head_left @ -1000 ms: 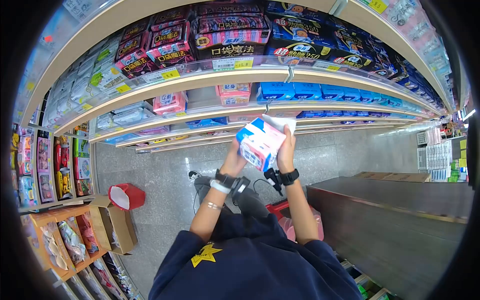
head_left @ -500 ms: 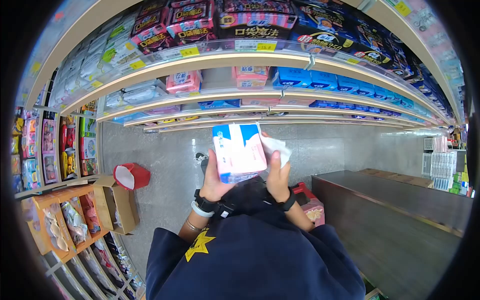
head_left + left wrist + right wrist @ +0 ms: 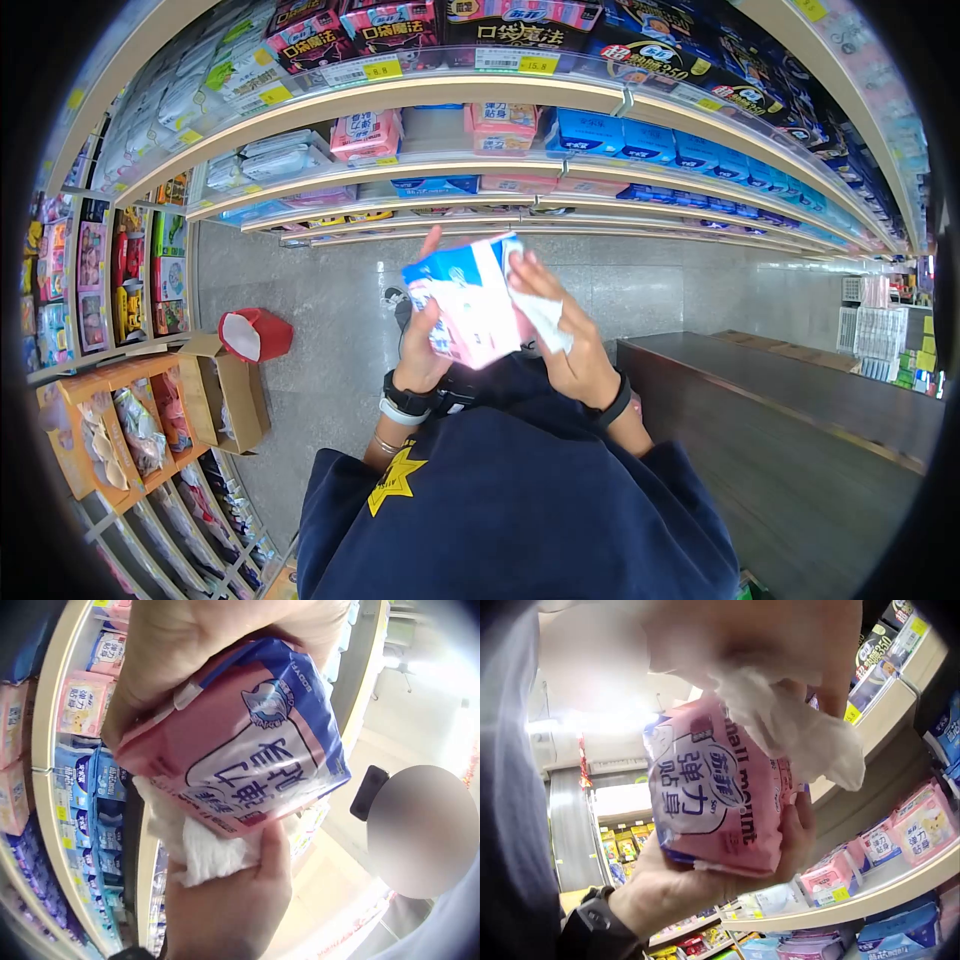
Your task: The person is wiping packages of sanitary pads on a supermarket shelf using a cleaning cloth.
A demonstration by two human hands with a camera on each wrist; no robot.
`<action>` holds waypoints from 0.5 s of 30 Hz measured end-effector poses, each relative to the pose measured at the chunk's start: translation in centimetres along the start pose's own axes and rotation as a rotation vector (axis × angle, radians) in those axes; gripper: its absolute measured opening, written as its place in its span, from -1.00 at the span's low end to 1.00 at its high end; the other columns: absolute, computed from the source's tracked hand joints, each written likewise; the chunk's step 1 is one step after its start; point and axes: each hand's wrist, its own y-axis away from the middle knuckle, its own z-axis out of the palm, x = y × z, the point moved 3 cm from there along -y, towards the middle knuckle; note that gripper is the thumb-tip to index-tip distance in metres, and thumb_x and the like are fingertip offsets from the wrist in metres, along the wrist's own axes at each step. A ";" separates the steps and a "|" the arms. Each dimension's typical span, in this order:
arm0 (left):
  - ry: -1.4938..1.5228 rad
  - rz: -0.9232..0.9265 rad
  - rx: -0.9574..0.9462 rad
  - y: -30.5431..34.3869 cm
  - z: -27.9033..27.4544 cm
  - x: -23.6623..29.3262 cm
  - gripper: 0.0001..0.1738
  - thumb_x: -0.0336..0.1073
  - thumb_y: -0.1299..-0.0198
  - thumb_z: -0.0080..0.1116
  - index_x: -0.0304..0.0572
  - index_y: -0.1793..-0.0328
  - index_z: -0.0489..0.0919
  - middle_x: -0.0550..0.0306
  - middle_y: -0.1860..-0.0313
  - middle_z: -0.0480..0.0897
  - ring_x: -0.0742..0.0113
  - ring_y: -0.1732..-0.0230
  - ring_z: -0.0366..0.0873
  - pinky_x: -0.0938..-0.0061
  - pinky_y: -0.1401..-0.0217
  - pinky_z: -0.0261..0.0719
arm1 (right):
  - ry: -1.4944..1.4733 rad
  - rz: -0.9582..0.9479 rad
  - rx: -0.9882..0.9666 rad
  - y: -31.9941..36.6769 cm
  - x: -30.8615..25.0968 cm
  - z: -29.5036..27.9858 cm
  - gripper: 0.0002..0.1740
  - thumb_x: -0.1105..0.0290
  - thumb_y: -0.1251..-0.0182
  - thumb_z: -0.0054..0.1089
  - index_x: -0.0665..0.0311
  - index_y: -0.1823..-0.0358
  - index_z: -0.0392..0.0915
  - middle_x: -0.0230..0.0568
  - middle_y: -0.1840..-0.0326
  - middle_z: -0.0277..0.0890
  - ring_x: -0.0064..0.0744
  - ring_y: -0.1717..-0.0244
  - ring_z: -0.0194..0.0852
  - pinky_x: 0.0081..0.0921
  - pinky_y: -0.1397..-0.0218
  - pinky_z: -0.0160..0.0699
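Note:
A pink, blue and white plastic pack of sanitary pads (image 3: 470, 305) is held in front of the torso, tilted. My left hand (image 3: 421, 345) grips it from the left side, its thumb over the near face and a fingertip showing beyond the far edge. In my right hand (image 3: 585, 355) is a crumpled white cloth (image 3: 545, 320), pinched against the pack's right side. The left wrist view shows the cloth (image 3: 214, 855) bunched along the pack's pink edge. From the right wrist, the cloth (image 3: 802, 735) hangs beside the printed pack (image 3: 712, 795).
Shelves of similar packs (image 3: 505, 125) and blue packs (image 3: 590, 132) curve across the front. A red bucket (image 3: 258, 335) and an open cardboard box (image 3: 235, 395) stand on the floor at left. A dark counter (image 3: 770, 420) lies close on the right.
The pack has come nearer the body since a second ago and has turned, now tilting. The right hand with the cloth has shifted along its right side. Both hands stay at the pack.

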 end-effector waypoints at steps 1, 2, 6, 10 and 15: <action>0.055 0.024 0.046 -0.1 0.1 0.3 -0.01 0.01 -0.24 0.18 0.03 -0.62 -0.17 0.03 -0.42 0.32 0.14 -0.39 0.33 0.22 -0.43 0.30 | -0.013 -0.002 -0.046 0.9 -0.2 0.0 -0.54 0.53 -0.29 -0.10 0.44 -0.23 0.43 0.08 -0.39 0.30 0.08 -0.51 0.06 -0.14 -0.52 0.04; 0.050 0.061 0.120 -0.1 0.0 0.6 -0.01 0.02 -0.24 0.17 0.02 -0.62 -0.17 0.02 -0.42 0.31 0.13 -0.40 0.32 0.22 -0.43 0.30 | -0.025 -0.006 -0.092 1.7 -0.4 0.0 -0.54 0.54 -0.28 -0.10 0.44 -0.23 0.44 0.08 -0.40 0.29 0.08 -0.51 0.06 -0.14 -0.52 0.03; -0.129 0.041 0.217 -0.1 -0.3 1.4 -0.03 -0.05 -0.20 0.22 -0.01 -0.60 -0.10 0.03 -0.39 0.31 0.17 -0.38 0.32 0.25 -0.42 0.32 | -0.539 0.221 0.037 4.4 0.4 -0.5 -0.47 0.21 -0.50 -0.26 0.51 -0.23 0.40 0.05 -0.40 0.30 0.00 -0.49 0.11 -0.22 -0.46 0.14; -0.284 0.094 0.140 -0.2 0.8 1.0 0.04 -0.22 -0.08 0.36 -0.02 -0.58 -0.07 0.05 -0.37 0.28 0.18 -0.35 0.34 0.30 -0.42 0.31 | -0.530 0.330 0.392 3.6 -1.2 -2.6 -0.33 0.05 -0.52 -0.36 0.59 -0.24 0.36 0.14 -0.37 0.31 -0.06 -0.47 0.14 -0.18 -0.50 -0.02; -0.495 0.180 0.149 0.1 2.1 -0.1 0.10 -0.22 0.06 0.47 -0.16 -0.54 -0.02 0.04 -0.45 0.12 0.19 -0.42 0.20 0.32 -0.44 0.26 | 0.152 -0.093 0.126 -0.2 -2.5 -1.5 -0.48 0.29 -0.33 -0.10 0.51 -0.21 0.41 0.08 -0.39 0.30 0.07 -0.51 0.06 -0.02 -0.53 -0.11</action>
